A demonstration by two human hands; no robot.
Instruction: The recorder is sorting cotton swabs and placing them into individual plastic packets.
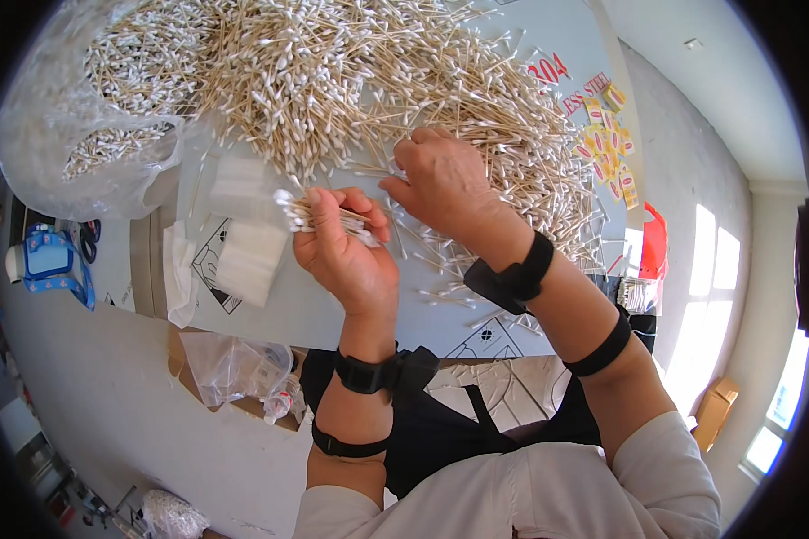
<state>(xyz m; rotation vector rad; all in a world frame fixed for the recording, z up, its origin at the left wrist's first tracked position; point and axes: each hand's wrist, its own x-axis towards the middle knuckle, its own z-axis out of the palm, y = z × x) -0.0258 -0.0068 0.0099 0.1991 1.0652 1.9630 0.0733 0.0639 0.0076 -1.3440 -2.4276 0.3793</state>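
One bundle of cotton swabs point(319, 216) lies crosswise, clenched in your left hand point(346, 256); your right hand point(440, 184), nearer the loose swab pile point(333, 72), pinches there.

White-tipped tan cotton swabs point(351, 72), black wrist straps point(368, 373), yellow-and-red stickers point(609, 144), pale grey table point(333, 310)

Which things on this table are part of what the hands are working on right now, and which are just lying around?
In use:
- left hand, holding a bundle of cotton swabs
- right hand, reaching into the loose swab pile

Lying about:
- clear plastic bag of swabs
- stack of small clear bags
- yellow and red labels
- blue tape dispenser
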